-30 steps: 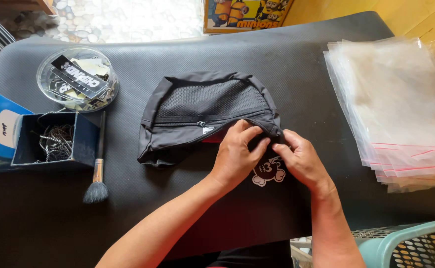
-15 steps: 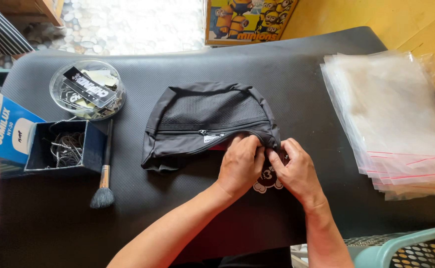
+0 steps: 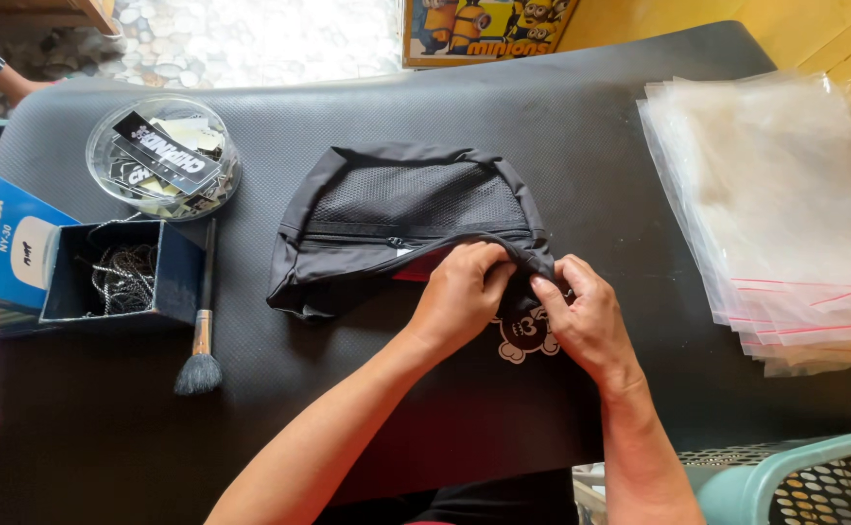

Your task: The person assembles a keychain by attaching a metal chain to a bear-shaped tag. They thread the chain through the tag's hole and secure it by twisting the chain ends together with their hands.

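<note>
A: Logging this one. Against the pictures from a moment back, I see both hands have slid along the lower edge of the cap [image 3: 416, 219] toward its right corner. The left hand [image 3: 464, 292] now covers the spot where the red strip showed more openly; only a sliver of red is left beside its knuckles.

B: And the cap itself?

A: Barely moved. It lies flat on the black mat [image 3: 581, 126], mesh panel up, middle of the table. So I read it as work on the hem, not a reposition.

B: Hand pose?

A: Left hand curled, fingers tucked down over the hem, pinching black fabric. Right hand [image 3: 586, 316] just beside it, thumb and forefinger closed on the same fold at the corner. The two hands nearly touch. Both forearms come in from the bottom edge, wrists low to the mat.

B: Around them?

A: A white printed figure [image 3: 522, 340] shows on the mat under the hands. Brush [image 3: 202, 321] and open box [image 3: 119, 272] sit well left, the round tub [image 3: 163, 156] above them, bag stack [image 3: 785, 214] far right. None touched.
</note>
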